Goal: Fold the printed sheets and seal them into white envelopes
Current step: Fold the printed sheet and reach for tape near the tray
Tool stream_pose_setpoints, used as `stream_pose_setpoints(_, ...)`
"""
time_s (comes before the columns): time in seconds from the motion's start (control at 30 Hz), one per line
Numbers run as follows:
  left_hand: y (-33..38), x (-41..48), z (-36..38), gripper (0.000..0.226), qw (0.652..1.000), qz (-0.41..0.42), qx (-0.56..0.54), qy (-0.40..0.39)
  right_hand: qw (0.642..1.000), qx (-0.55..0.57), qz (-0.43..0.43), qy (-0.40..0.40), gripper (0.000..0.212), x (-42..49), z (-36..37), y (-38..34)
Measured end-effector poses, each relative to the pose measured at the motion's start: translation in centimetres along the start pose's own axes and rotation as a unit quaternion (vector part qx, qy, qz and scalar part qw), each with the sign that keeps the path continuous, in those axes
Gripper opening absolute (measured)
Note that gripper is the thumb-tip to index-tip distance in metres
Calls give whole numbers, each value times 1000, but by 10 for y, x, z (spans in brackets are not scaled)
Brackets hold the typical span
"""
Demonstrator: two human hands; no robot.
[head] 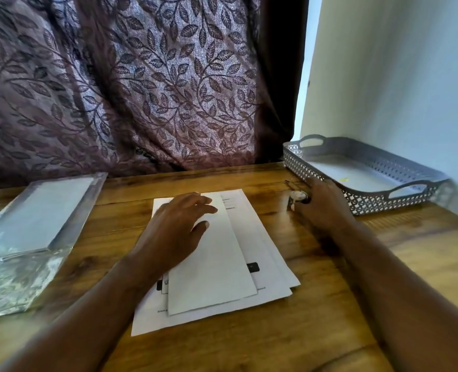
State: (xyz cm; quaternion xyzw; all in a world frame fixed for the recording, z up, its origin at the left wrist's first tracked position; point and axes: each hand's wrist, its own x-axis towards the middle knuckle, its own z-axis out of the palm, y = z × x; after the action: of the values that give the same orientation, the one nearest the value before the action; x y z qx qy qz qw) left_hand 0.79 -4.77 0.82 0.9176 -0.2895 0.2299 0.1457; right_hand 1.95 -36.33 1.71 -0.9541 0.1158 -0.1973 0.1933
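A stack of printed sheets [265, 253] lies in the middle of the wooden table. On top of it lies a long blank white piece [217, 269]; I cannot tell whether it is an envelope or a folded sheet. My left hand [176, 224] rests flat on its upper left part with the fingers spread. To the right of the stack, beside the grey tray, my right hand [324, 205] curls round a small white and black object [299, 196], possibly a glue stick. A thin pen [289, 183] lies just behind it.
A clear tray [69, 232] holding white paper stands at the left edge. A grey perforated tray [362, 200] with handles, white paper inside, sits at the right against the wall. A leaf-patterned curtain hangs behind the table [330, 331].
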Motion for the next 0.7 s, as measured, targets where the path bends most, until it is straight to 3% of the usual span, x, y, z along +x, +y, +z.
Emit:
stream_pose_setpoints(0.27, -1, 0, -1, 41, 1000, 8, -12, 4, 999, -33, 7, 8, 36, 9, 13, 3)
stream_pose_setpoints(0.43, 0, 1, -3, 42, 998, -15, -48, 23, 995, 100, -12, -6, 38, -2, 3, -12)
stream_pose_setpoints(0.5, 2, 2, -5, 39, 993, -47, -102, 38, 965, 253, -7, -63, 39, -12, -3, -27)
stream_pose_setpoints(0.57, 5, 4, -5, 34, 982, -76, -169, 41, 905, 406, 9, -130, 36, -22, -5, -41)
stream_pose_setpoints(0.63, 8, 6, -5, 30, 969, -95, -222, 44, 864, 472, -12, -175, 34, -28, -2, -53)
stream_pose_setpoints(0.7, 11, 7, -5, 28, 956, -114, -268, 46, 855, 474, -59, -202, 36, -31, 4, -63)
